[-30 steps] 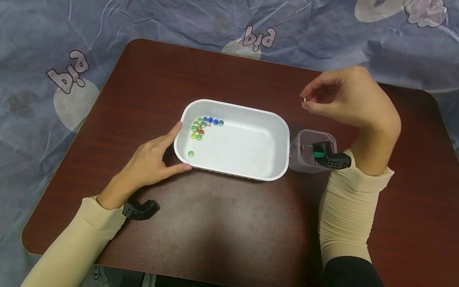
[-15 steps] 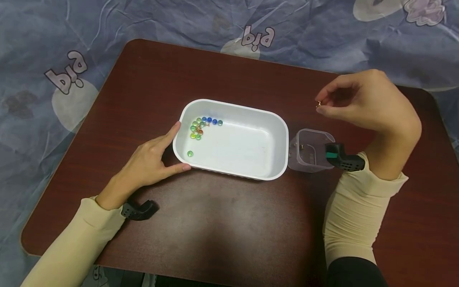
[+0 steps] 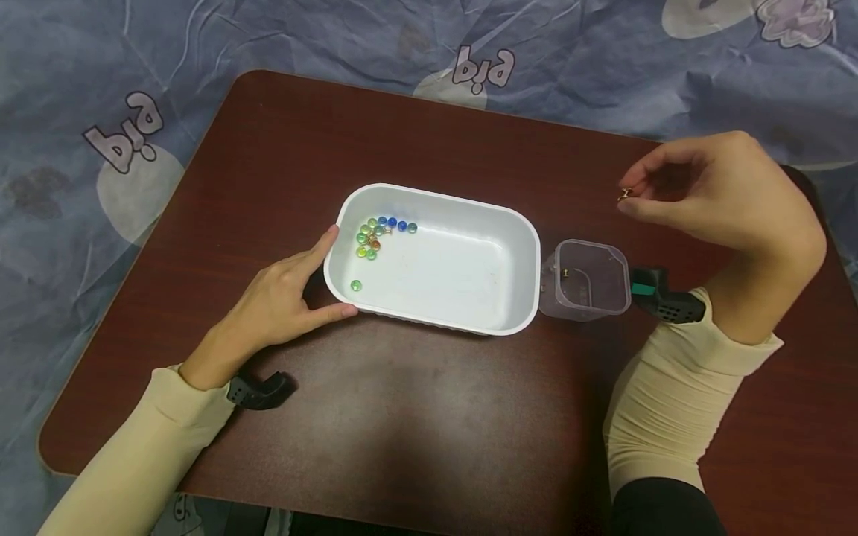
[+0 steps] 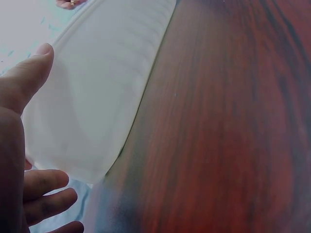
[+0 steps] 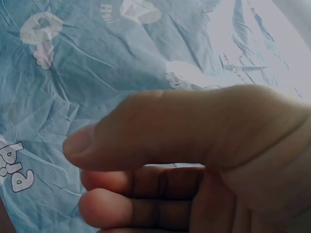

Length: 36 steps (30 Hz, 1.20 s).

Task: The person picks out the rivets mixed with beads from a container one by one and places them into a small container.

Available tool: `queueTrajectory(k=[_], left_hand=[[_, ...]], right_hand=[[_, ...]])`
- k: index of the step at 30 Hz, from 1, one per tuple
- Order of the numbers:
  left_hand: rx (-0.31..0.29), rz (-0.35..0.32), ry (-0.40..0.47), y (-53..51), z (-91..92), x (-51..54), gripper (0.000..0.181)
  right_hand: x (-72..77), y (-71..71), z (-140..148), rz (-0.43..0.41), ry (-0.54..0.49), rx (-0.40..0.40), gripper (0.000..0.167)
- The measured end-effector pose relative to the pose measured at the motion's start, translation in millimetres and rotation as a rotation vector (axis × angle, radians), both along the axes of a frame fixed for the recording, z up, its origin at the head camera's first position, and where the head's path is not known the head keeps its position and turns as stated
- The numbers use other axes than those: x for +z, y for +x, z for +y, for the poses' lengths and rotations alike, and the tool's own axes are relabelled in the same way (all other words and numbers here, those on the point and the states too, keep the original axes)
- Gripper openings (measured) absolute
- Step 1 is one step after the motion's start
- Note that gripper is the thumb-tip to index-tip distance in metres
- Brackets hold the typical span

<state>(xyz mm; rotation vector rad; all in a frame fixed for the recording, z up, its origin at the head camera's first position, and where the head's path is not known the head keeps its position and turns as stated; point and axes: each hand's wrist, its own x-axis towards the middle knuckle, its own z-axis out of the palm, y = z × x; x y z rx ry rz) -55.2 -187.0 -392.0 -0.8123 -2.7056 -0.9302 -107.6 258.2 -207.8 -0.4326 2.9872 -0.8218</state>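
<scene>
Gold piece (image 3: 625,194) in right hand (image 3: 729,192) too small to identify.

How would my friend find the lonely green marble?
On the brown table sits a white tray, with the left hand at one end. Inside, in the corner by that hand's thumb, is the green marble. It lies by itself, while the other marbles bunch together.

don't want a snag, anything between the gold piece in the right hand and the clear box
Nothing visible blocks the gold piece from the clear box in the head view. The right wrist camera sits beside the box's rim, not over its opening.
</scene>
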Motion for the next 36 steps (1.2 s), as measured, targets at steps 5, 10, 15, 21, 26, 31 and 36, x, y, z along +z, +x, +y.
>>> queueTrajectory(k=[5,10,15,21,26,31,36], left_hand=[[-0.006,0.003,0.004,-0.1,0.7,-0.1,0.101],[-0.002,-0.001,0.002,0.1,1.0,-0.3,0.101],[0.006,-0.009,-0.004,0.5,0.6,-0.4,0.101],[0.009,-0.019,-0.009,0.8,0.1,0.0,0.102],[0.006,-0.020,-0.006,0.7,0.1,1.0,0.102],[0.009,-0.020,-0.010,1.0,0.4,2.1,0.102],[0.012,-0.019,-0.013,0.9,0.4,1.3,0.102]], right_hand=[[3.4,6.7,6,0.038,-0.003,-0.014,0.014],[5.2,9.5,12,0.049,-0.015,-0.024,0.012],[3.7,10.5,18,0.023,-0.010,-0.060,0.011],[3.4,12.9,22,0.034,-0.050,-0.074,0.013],[4.8,14.6,24,0.041,-0.084,-0.078,0.015],[5.1,16.0,25,0.049,-0.089,-0.058,0.017],[5.2,16.6,26,0.052,-0.107,-0.060,0.016]])
